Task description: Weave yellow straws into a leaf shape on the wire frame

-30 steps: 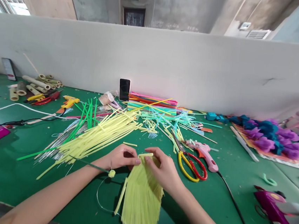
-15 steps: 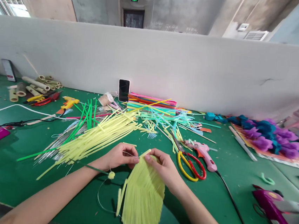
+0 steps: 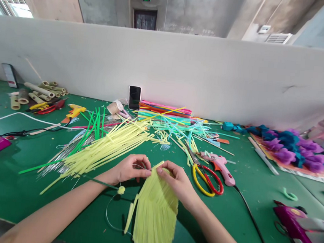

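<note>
A flat leaf-shaped piece made of pale yellow pipe cleaners (image 3: 157, 212) lies at the front middle of the table. My right hand (image 3: 175, 180) is closed on its upper end, thumb and fingers pinching it beside a short pipe cleaner tip that sticks up. Just left of it, my left hand (image 3: 134, 168) pinches a thin wire that runs to the top of the piece and loops down below. Under my left wrist lies a green stem with a small yellow ball (image 3: 121, 190). Loose yellow pipe cleaner bits (image 3: 130, 216) rest along the piece's left side.
Bundled yellow pipe cleaners (image 3: 113, 147) spread beyond my left arm. Scissors (image 3: 206, 179) and a pink glue gun (image 3: 220, 167) with a cord lie to the right. A phone (image 3: 135, 98) leans on the white partition (image 3: 167, 68). Purple power strips (image 3: 300, 230) and purple-teal flowers (image 3: 291, 147) are at right.
The fingers of my left hand have shifted slightly at the wire, the index finger lifting a little. My right hand keeps its pinch on the yellow piece.
</note>
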`<state>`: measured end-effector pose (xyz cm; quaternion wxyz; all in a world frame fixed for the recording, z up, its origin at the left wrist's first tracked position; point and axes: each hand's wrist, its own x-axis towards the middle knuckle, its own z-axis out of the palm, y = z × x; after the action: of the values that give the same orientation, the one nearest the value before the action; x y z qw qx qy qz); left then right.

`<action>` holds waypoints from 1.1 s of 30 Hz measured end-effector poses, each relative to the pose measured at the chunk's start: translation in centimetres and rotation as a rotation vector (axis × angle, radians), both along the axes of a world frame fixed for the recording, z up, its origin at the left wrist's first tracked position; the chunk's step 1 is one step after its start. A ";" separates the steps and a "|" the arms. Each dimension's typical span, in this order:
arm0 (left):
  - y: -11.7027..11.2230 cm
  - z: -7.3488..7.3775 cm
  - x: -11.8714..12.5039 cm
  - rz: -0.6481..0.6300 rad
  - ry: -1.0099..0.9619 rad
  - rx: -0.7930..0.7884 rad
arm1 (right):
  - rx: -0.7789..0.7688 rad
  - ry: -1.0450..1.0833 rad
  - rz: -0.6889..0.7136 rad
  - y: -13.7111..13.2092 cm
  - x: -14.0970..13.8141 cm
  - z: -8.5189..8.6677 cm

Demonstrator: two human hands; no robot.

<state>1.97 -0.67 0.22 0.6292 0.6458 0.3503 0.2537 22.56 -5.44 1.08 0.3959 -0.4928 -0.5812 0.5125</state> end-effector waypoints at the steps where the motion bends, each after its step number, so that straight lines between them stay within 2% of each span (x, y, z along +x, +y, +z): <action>1: -0.1 0.1 0.0 0.009 -0.004 0.030 | -0.017 0.022 0.008 0.0 0.0 -0.1; 6: -0.3 0.4 -0.1 0.027 0.013 0.177 | -0.069 0.063 0.021 -0.1 -0.1 -0.4; 13: -0.2 0.4 -0.1 0.017 0.042 0.248 | -0.054 0.049 0.041 0.0 -0.1 -0.4; 23: -0.3 0.5 0.0 -0.086 -0.016 0.193 | 0.018 -0.032 0.074 -0.2 -0.7 -0.2; 33: -0.4 0.6 0.0 -0.111 -0.028 0.131 | 0.026 -0.036 0.102 -0.3 -0.7 0.1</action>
<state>1.94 -1.10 0.81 0.6036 0.7003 0.2877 0.2500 21.85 -5.71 1.16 0.3653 -0.4665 -0.6192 0.5153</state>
